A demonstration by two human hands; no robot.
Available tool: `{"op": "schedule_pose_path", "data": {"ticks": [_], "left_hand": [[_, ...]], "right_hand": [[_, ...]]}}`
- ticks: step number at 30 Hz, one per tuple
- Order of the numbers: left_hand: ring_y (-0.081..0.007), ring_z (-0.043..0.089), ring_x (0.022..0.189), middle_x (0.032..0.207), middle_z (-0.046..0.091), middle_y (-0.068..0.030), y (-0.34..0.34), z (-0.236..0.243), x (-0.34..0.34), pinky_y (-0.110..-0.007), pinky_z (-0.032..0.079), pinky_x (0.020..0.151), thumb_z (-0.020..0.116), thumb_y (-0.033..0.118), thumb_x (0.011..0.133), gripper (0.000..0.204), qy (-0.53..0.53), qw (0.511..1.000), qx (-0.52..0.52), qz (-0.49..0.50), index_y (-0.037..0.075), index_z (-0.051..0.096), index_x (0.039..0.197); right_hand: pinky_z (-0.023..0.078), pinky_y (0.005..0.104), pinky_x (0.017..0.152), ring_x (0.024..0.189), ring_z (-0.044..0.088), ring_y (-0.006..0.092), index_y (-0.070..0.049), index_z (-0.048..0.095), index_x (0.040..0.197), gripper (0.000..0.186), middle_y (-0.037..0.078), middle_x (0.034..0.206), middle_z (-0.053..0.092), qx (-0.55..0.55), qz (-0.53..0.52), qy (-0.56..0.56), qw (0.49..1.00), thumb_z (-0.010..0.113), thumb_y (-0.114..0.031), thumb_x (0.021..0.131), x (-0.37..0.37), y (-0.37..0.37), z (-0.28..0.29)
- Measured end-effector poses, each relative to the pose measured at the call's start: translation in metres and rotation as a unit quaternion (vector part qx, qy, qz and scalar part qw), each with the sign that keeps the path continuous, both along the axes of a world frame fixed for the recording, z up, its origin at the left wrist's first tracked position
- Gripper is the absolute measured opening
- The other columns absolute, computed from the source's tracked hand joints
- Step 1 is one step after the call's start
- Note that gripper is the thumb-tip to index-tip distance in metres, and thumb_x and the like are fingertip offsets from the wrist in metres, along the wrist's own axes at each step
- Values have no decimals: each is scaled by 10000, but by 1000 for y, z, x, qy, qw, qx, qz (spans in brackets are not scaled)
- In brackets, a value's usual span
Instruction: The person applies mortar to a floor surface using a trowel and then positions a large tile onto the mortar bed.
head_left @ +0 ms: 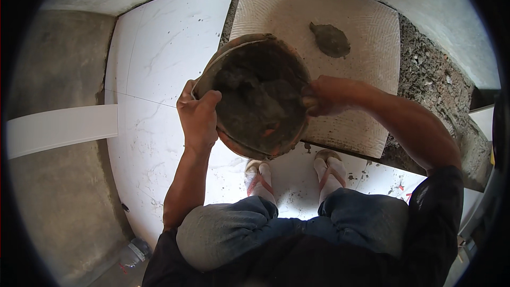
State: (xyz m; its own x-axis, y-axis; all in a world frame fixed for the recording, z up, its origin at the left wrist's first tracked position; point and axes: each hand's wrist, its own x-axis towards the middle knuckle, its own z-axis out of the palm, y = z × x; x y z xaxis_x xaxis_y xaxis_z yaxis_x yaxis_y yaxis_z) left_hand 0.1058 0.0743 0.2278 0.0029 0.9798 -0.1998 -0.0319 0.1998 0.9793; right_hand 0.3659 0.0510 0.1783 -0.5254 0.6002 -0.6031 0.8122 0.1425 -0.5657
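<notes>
A round orange-brown bucket [260,95] caked with grey mud-like mortar is tilted toward me, dark wet mix showing inside. My left hand [197,117] grips its left rim, thumb over the top edge. My right hand [323,95] is closed on the right rim, its fingertips partly in shadow. Behind the bucket lies a square tile [353,117] with a ridged pale surface, bearing a lump of grey mortar [330,40].
White marbled tiles [149,48] cover the floor at left and under my sandalled feet [257,180]. Rough mortar bed [425,69] shows at right. Grey walls [64,53] border the space; a white strip [64,127] crosses the left side. A plastic bottle [133,252] sits lower left.
</notes>
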Motion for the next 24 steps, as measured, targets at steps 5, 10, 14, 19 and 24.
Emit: {"op": "schedule_pose_path", "data": {"ticks": [5, 10, 14, 19, 24], "left_hand": [[-105, 534, 743, 827, 590, -75, -6, -2, 0, -236, 456, 731, 564, -31, 730, 200, 6, 999, -27, -27, -65, 530, 924], [-122, 548, 754, 845, 591, -88, -11, -5, -2, -247, 466, 742, 565, -26, 730, 217, 12, 998, -58, -20, -64, 521, 939], [-129, 548, 747, 837, 587, -93, -15, -5, -1, -257, 474, 747, 571, -17, 732, 222, -7, 998, -69, -12, -60, 507, 940], [-131, 547, 741, 827, 582, -92, -19, -2, 1, -258, 478, 742, 579, -9, 734, 208, -32, 998, -61, -5, -49, 503, 923], [-148, 559, 766, 859, 587, -107, -22, -1, 1, -270, 484, 746, 590, -9, 735, 219, -49, 997, -62, 24, -54, 507, 933]], "right_hand": [[488, 447, 853, 944, 617, 395, -54, 560, 1198, 498, 247, 979, 638, -5, -7, 81, 997, 659, -350, 809, 3, -24, -24], [494, 450, 829, 907, 624, 406, -41, 555, 1190, 487, 237, 958, 645, -27, -1, 84, 996, 653, -351, 827, -5, -44, -17], [502, 442, 806, 875, 635, 401, -34, 566, 1164, 467, 231, 938, 649, -15, -34, 110, 993, 653, -351, 833, -9, -60, -13], [507, 425, 791, 865, 645, 385, -19, 594, 1115, 453, 231, 937, 651, -20, -51, 142, 988, 656, -369, 834, -16, -65, -11], [505, 421, 790, 867, 642, 387, -13, 600, 1111, 486, 226, 936, 653, 20, -66, 182, 981, 667, -397, 820, -20, -63, 2]]}}
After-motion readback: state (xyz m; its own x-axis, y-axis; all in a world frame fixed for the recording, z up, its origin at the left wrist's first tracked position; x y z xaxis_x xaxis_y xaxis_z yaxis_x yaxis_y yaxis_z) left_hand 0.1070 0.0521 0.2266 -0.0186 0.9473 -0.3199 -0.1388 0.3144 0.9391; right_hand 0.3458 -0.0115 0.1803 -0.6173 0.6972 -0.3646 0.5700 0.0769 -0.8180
